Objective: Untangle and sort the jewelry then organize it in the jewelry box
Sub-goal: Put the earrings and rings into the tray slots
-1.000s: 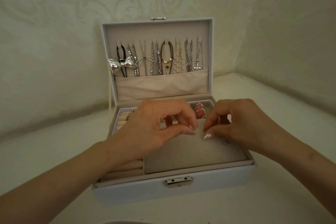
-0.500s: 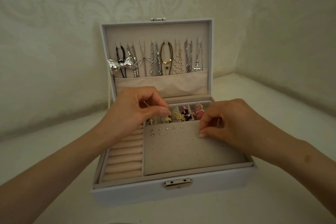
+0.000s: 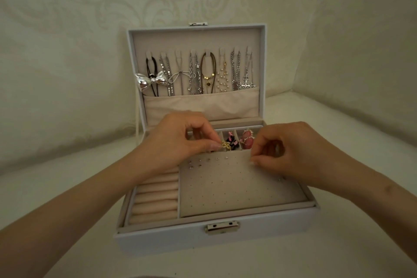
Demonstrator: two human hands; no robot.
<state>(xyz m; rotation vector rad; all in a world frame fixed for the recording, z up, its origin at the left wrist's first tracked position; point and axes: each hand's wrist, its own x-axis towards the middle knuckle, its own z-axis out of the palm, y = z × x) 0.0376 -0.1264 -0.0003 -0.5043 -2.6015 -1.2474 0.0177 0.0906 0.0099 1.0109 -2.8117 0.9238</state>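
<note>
The left hand (image 3: 178, 142) pinches a gold earring (image 3: 226, 145) above the open jewelry box (image 3: 225, 236)'s back compartments; the right hand (image 3: 291, 153), fingers curled, pinches at the box's stud panel (image 3: 225, 187), its hold impossible to tell

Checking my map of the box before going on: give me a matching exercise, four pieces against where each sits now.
Pieces: 1 silver bow pendant; 2 pink earrings; 3 small studs; 4 gold piece.
Places: A perforated pad, far-left corner; B pinched by left hand; C lid, leftmost hook; D back right compartment.
Pairs: 1-C, 2-D, 3-A, 4-B.
</note>
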